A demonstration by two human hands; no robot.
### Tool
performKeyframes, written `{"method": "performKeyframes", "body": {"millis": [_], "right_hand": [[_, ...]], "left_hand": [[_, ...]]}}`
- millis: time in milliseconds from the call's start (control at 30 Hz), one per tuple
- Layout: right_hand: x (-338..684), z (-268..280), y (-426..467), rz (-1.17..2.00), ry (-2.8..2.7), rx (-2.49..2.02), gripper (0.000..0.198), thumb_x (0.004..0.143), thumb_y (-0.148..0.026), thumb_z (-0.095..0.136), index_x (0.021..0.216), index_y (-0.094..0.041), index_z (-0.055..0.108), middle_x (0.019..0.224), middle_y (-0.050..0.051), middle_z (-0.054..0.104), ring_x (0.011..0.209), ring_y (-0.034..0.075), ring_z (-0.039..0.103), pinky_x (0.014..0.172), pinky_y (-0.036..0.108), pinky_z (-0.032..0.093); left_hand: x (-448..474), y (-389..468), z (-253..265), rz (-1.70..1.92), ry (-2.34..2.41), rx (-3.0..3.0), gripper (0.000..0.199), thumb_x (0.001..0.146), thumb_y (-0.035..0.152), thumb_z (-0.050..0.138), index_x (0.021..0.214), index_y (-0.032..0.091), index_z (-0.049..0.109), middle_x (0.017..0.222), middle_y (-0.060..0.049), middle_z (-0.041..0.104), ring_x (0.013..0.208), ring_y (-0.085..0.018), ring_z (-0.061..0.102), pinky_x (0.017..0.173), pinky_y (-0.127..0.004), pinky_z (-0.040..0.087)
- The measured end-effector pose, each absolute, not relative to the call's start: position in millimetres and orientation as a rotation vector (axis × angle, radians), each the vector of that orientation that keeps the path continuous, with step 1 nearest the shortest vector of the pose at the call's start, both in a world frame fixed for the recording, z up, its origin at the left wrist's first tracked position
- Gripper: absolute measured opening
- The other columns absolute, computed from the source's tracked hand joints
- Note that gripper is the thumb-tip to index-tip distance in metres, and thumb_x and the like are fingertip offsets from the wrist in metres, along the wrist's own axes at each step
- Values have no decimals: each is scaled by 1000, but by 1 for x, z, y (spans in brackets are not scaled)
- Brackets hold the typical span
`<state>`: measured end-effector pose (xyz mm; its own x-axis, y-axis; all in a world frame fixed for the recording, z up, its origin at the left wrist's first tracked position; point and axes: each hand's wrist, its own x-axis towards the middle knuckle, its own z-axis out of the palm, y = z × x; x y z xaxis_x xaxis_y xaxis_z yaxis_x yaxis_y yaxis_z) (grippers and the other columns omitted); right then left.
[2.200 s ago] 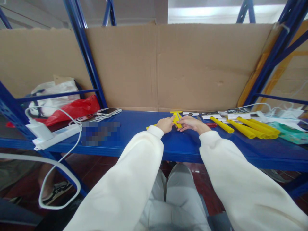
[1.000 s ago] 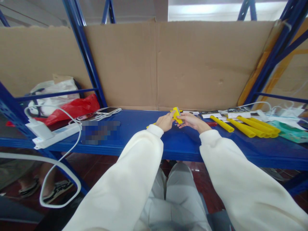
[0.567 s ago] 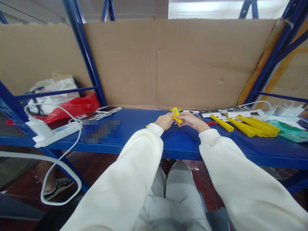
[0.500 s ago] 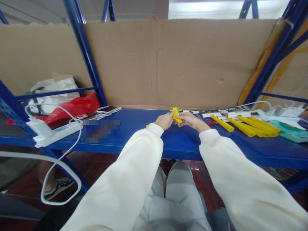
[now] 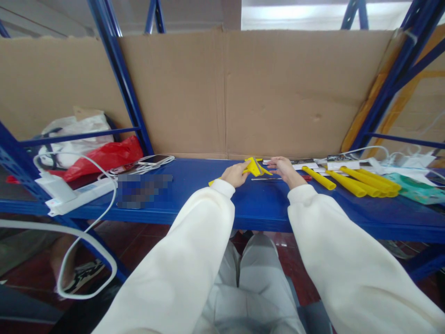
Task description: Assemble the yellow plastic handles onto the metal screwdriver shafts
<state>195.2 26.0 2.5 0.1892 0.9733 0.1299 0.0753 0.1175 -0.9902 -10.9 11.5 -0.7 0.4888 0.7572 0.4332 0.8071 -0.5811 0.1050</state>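
My left hand (image 5: 235, 175) is closed on a yellow plastic piece with a grey strip along it (image 5: 255, 166), which looks like a scraper head. It is held just over the blue shelf top (image 5: 194, 185). To the right of it, my right hand (image 5: 283, 170) is open, its fingers apart and holding nothing. Beneath that hand lies a screwdriver with a thin metal shaft (image 5: 263, 179) and a red handle (image 5: 306, 177). Part of another yellow object (image 5: 212, 182) shows beside my left wrist, mostly hidden by the sleeve.
Several yellow tapered handles (image 5: 351, 184) lie on the right, near a green packet (image 5: 413, 189) and white cards (image 5: 342, 164). Leftward are a phone (image 5: 155, 160), a white power strip (image 5: 83, 197) with a looping cable, and a red bag (image 5: 104, 157). Cardboard (image 5: 278, 93) stands behind.
My right hand has let go of the yellow piece and moved right, its fingers spreading. The piece stays in my left hand and is more visible, as is the screwdriver's shaft.
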Motion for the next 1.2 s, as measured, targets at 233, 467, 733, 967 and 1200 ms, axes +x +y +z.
{"method": "performKeyframes", "body": {"millis": [233, 467, 733, 967, 1200], "right_hand": [[240, -8, 39, 63, -1398, -1950, 33, 81, -3, 56, 108, -16, 71, 118, 18, 72, 116, 30, 64, 101, 44, 49], [249, -14, 38, -63, -1509, -2288, 40, 90, -17, 55, 119, -34, 77, 137, 10, 63, 134, 33, 49, 108, 56, 39], [248, -17, 37, -34, -1546, -2339, 43, 93, -20, 54, 126, -37, 74, 145, 11, 59, 135, 37, 47, 107, 60, 38], [245, -12, 32, 12, -1532, -2382, 48, 94, -17, 47, 131, -34, 71, 150, 11, 55, 141, 37, 42, 111, 65, 33], [247, -13, 34, -19, -1507, -2399, 48, 90, -16, 50, 130, -30, 72, 147, 13, 57, 139, 38, 43, 109, 65, 35]], "left_hand": [[-12, 10, 0, -698, -1405, -2595, 54, 98, 23, 52, 152, 24, 50, 145, -7, 63, 130, -24, 62, 107, -33, 50], [-12, 10, 1, -675, -1438, -2606, 54, 98, 25, 54, 152, 25, 50, 143, -6, 64, 128, -23, 63, 107, -31, 49], [-11, 12, -1, -693, -1419, -2625, 54, 98, 25, 54, 152, 24, 51, 143, -5, 65, 130, -22, 62, 109, -30, 47], [-11, 10, 0, -691, -1422, -2630, 54, 98, 25, 54, 153, 25, 50, 143, -5, 65, 131, -23, 61, 110, -31, 48], [-11, 9, 0, -693, -1425, -2619, 54, 98, 26, 55, 152, 25, 51, 143, -6, 65, 129, -23, 63, 107, -30, 49]]}}
